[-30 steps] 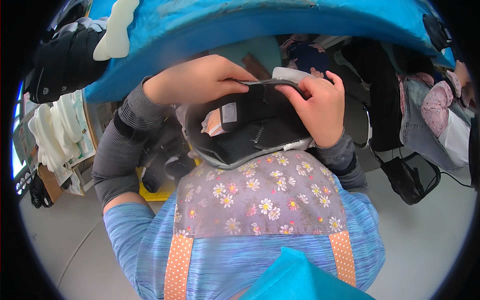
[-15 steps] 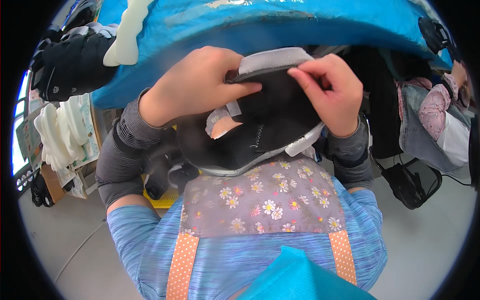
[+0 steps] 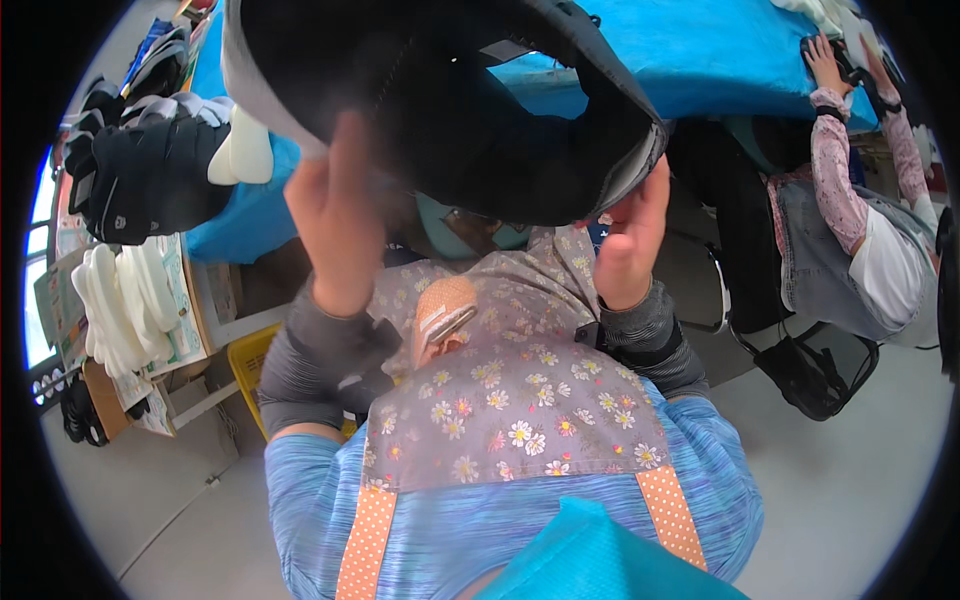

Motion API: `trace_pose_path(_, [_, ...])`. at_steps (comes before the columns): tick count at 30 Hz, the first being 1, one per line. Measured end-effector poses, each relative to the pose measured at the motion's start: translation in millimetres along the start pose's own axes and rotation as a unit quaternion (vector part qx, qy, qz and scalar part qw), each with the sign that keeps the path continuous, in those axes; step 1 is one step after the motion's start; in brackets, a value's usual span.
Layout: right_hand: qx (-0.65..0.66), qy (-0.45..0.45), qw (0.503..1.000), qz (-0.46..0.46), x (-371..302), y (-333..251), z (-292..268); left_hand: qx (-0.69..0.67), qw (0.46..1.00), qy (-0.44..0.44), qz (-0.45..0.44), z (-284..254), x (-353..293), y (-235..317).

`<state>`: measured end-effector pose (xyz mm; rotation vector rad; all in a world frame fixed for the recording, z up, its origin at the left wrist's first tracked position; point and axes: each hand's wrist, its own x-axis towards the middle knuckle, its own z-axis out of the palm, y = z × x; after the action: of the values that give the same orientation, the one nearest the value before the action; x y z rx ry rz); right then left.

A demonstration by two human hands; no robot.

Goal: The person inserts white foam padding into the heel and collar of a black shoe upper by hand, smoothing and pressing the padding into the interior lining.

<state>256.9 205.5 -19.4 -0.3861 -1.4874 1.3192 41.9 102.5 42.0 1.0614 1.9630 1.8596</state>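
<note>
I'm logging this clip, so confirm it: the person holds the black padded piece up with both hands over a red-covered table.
Not quite. The head view shows both the left hand and the right hand holding up the black padded piece, but the table cover is blue, not red.

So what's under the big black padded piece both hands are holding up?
Under the black padded piece: the left hand, right hand and floral apron. It hides both hands' fingertips and part of the blue table.
</note>
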Motion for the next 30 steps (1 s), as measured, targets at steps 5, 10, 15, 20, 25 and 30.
trace_pose_path(5, [-0.188, 0.07, 0.979, -0.036, 25.9, -13.3, 5.8, -0.208, 0.972, -0.065, -0.087, 17.7, -38.4, -28.5])
trace_pose_path(10, [-0.254, 0.06, 0.964, 0.053, 40.4, -33.5, -26.5, 0.059, 0.868, -0.492, -0.034, 4.5, -20.3, 33.8])
trace_pose_path(15, [-0.363, -0.032, 0.919, 0.152, 47.2, -76.3, -34.4, 0.123, 0.846, -0.371, 0.362, 32.0, -9.7, 77.4])
trace_pose_path(20, [-0.284, -0.189, 0.897, 0.281, 46.5, -99.7, -42.2, 0.272, 0.752, -0.369, 0.474, 59.6, 1.8, 66.2])
trace_pose_path(25, [-0.293, -0.301, 0.844, 0.335, 41.0, -92.9, -52.8, 0.291, 0.74, -0.363, 0.486, 79.0, -19.7, 43.1])
trace_pose_path(30, [-0.277, -0.326, 0.821, 0.379, 12.4, -47.9, -58.9, 0.285, 0.732, -0.443, 0.432, 88.2, -34.9, 1.4])
